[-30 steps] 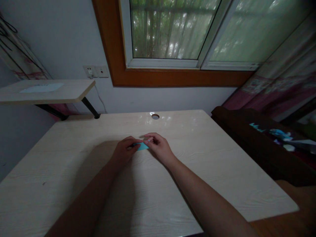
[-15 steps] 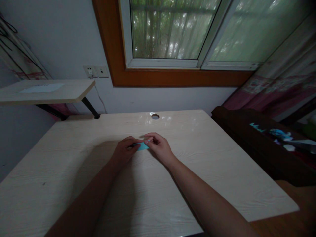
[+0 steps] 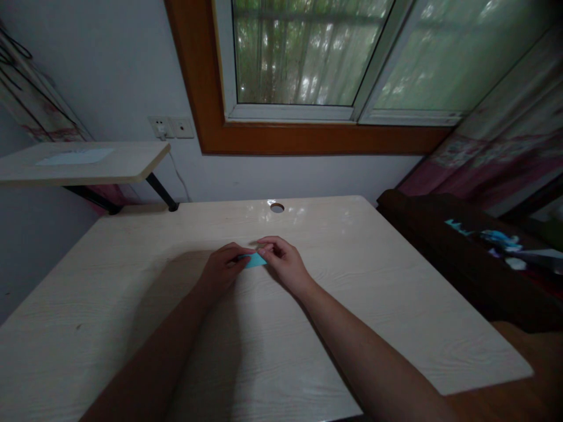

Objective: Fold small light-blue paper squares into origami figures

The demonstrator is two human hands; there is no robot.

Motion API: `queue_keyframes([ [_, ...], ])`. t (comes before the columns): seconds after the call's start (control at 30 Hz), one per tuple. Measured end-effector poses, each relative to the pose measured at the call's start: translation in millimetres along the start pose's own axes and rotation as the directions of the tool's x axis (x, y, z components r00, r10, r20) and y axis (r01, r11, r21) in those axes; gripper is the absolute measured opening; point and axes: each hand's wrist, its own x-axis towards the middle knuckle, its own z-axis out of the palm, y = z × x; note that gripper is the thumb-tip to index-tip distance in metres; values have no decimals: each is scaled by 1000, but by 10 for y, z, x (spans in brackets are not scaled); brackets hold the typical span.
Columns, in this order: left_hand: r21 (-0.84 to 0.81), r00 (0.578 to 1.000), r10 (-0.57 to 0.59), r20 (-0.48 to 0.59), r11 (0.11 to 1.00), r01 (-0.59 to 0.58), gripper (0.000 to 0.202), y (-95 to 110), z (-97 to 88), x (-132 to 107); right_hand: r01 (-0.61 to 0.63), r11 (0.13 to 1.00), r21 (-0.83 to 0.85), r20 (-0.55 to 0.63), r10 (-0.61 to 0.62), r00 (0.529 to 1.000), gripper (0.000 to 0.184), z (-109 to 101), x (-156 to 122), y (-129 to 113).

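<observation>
A small piece of turquoise paper (image 3: 255, 261) is held between my two hands, just over the middle of the pale desk (image 3: 352, 328). My left hand (image 3: 224, 266) pinches its left end between thumb and fingers. At the right end, the thumb and fingertips of my right hand (image 3: 284, 261) close on the paper's upper edge. The paper looks folded, with a straight lower edge showing; its ends are covered by my fingers, so its full shape cannot be made out.
A raised shelf (image 3: 145, 167) on black legs stands at the desk's back left, bearing a white sheet (image 3: 77, 156). A round cable hole (image 3: 277, 208) lies near the back edge. To the right, a dark wooden surface (image 3: 422, 234) carries turquoise pieces (image 3: 501, 239) and other clutter.
</observation>
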Motion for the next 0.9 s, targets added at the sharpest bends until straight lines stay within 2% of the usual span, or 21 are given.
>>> queue_keyframes([
  [0.4, -2, 999, 4, -35, 1000, -4, 19, -43, 1, 1, -11, 999, 43, 21, 10, 1000, 34, 6, 10, 48],
  [0.7, 25, 999, 0, -49, 1000, 1, 21, -58, -8, 0, -53, 997, -62, 104, 59, 993, 53, 5, -1, 103],
  [0.9, 42, 999, 13, -50, 999, -11, 20, -75, 1, -3, -69, 995, -66, 132, 78, 988, 53, 3, 2, 86],
])
